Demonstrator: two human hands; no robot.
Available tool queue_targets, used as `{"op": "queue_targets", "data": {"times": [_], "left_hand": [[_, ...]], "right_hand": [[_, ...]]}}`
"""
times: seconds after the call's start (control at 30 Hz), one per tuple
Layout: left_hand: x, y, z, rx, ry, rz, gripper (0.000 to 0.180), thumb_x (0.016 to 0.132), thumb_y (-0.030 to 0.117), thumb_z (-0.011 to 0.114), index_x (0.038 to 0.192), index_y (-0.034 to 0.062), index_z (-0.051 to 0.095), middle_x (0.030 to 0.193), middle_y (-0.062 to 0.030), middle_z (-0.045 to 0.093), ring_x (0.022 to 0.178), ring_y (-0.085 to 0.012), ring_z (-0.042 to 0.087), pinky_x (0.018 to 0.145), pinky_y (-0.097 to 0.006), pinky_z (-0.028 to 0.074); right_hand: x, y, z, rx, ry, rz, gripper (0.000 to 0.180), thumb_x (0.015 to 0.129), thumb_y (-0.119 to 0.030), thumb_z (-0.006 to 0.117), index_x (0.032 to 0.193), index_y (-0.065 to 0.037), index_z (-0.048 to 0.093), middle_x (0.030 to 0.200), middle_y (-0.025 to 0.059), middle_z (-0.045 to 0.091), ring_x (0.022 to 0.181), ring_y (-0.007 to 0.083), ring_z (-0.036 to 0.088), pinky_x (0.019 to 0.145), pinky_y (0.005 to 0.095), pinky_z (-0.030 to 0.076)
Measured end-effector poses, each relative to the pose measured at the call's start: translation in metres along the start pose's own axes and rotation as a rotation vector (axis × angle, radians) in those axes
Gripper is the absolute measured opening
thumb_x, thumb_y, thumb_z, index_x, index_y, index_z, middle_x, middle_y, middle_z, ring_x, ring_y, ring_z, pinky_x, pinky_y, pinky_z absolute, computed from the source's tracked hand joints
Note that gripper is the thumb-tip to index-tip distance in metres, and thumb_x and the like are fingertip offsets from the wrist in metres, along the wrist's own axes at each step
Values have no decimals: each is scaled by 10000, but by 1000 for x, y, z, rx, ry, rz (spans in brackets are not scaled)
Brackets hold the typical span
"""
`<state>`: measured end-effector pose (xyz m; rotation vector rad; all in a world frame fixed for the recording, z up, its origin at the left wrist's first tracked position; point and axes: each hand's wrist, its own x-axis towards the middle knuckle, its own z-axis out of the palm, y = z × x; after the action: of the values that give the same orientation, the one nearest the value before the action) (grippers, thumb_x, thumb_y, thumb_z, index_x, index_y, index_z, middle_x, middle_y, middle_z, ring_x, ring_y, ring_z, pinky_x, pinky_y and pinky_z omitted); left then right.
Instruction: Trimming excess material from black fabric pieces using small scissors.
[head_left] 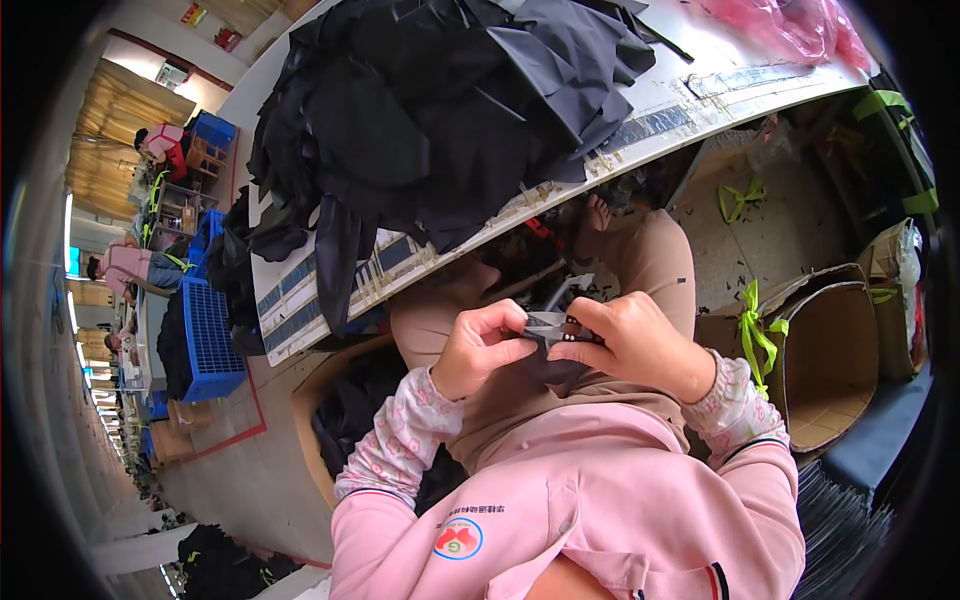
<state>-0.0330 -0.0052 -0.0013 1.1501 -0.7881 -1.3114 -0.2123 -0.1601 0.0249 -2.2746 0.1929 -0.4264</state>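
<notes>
Above my lap, my left hand [480, 348] pinches a small dark fabric piece [556, 370] between thumb and fingers. My right hand [645, 345] grips the other side of the same piece, its fingers closed. Between the fingertips shows a greyish, shiny part [545, 322]; black bits with white dots lie by the right fingers, too small to name. The piece hangs slightly below my hands. Beyond them, a large heap of black fabric pieces [400, 120] covers much of the white table [290, 310], with some strips hanging over its near edge.
An open cardboard box [825, 385] stands at the right, with green-yellow ties [755, 340] beside it. Another box [318, 440] with dark fabric sits at my left. Pink plastic [790, 30] lies on the table's far right. Blue crates [212, 340] and other people are farther left.
</notes>
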Motion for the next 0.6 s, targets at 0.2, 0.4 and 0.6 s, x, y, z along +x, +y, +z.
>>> {"op": "queue_targets", "data": {"times": [0.2, 0.4, 0.6], "left_hand": [[-1, 0, 12, 52, 140, 153, 82, 815, -60, 632, 885, -23, 611, 923, -17, 545, 873, -95, 520, 817, -241, 425], [-3, 1, 11, 98, 131, 185, 75, 815, -70, 625, 873, -29, 601, 927, -29, 532, 870, -103, 517, 812, -245, 425], [-6, -1, 11, 143, 141, 213, 67, 819, -74, 624, 862, -28, 600, 925, -31, 530, 850, -101, 514, 789, -234, 421]], "right_hand": [[-7, -1, 17, -100, 105, -48, 392, 804, -361, 724, 774, -43, 497, 581, 98, 591, 490, 295, 587, 450, 374, 443], [-4, -7, 12, -150, 37, -33, 380, 823, -370, 700, 771, -46, 510, 597, 90, 614, 518, 284, 611, 462, 369, 466], [-4, -7, 10, -24, -14, 27, 394, 829, -396, 687, 783, -35, 536, 610, 107, 613, 545, 318, 611, 496, 395, 481]]}}
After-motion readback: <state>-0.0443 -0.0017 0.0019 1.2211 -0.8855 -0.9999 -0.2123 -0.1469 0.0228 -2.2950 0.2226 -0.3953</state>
